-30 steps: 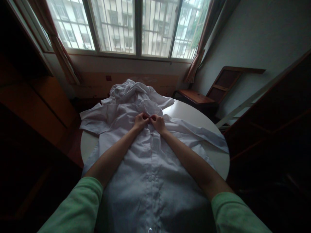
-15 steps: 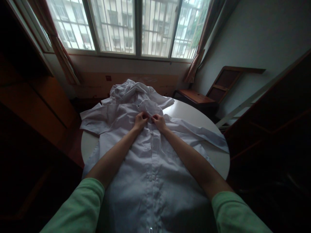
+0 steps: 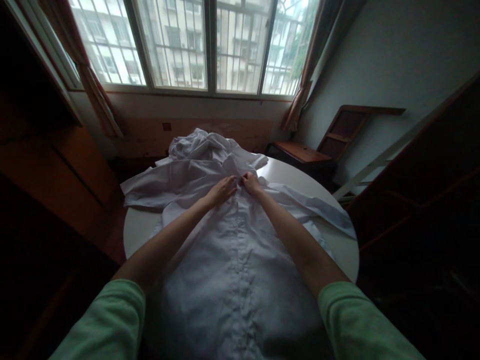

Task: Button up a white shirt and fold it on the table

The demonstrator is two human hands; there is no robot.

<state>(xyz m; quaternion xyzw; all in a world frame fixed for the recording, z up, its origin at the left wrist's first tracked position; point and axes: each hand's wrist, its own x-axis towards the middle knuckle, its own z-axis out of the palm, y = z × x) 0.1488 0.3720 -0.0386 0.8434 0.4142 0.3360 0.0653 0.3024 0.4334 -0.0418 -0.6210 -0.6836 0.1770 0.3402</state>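
Note:
A white button-up shirt (image 3: 202, 280) lies spread front up, its button placket running down the middle and its lower part reaching toward me. My left hand (image 3: 224, 190) rests on the shirt just left of the upper placket, fingers stretched out over the cloth. Across from it, my right hand (image 3: 250, 182) has its fingers pinched on the placket edge near the collar. The small spot between the two hands is partly hidden by fingers, and no button can be made out there.
Beneath the shirt is a round white table (image 3: 296, 177). More crumpled white clothing (image 3: 202, 142) is heaped at its far side. A wooden chair (image 3: 303, 151) stands back right, below a barred window (image 3: 172, 45). Wooden furniture (image 3: 71, 170) flanks the left.
My left hand has loosened from a pinch and its fingers have straightened. Both hands sit slightly further right in view, and the cloth under them has shifted and smoothed a little.

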